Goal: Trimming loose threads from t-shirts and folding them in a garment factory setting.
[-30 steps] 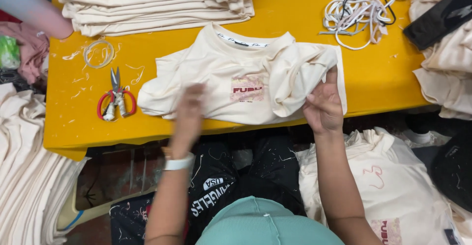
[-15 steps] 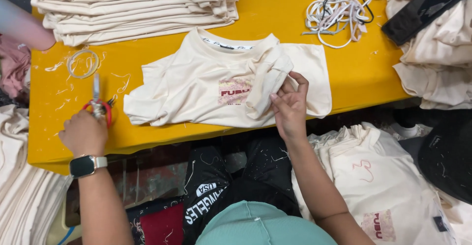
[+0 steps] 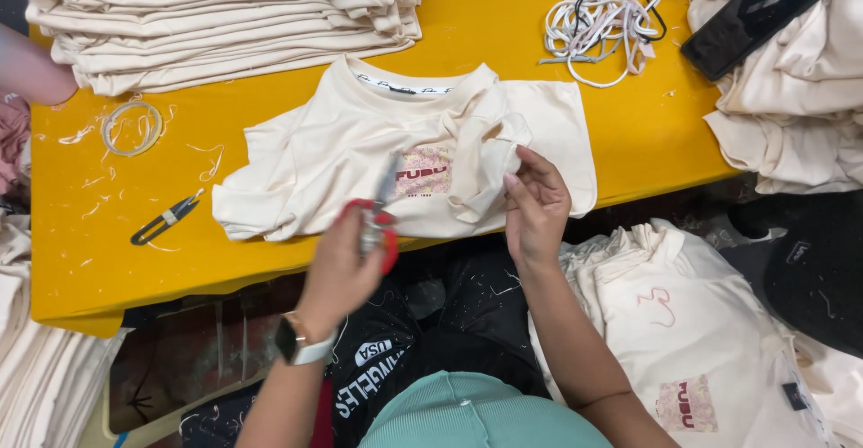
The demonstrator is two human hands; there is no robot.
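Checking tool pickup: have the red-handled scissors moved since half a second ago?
Yes. The scissors left the bare yellow table; the left hand now holds them rightward, over the cream shirt.

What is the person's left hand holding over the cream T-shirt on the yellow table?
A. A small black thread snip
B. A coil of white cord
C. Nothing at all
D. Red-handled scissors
D: the left hand grips red-handled scissors, blades pointing up over the cream T-shirt; the black thread snip lies untouched on the yellow table, and the right hand pinches a fold of the shirt.
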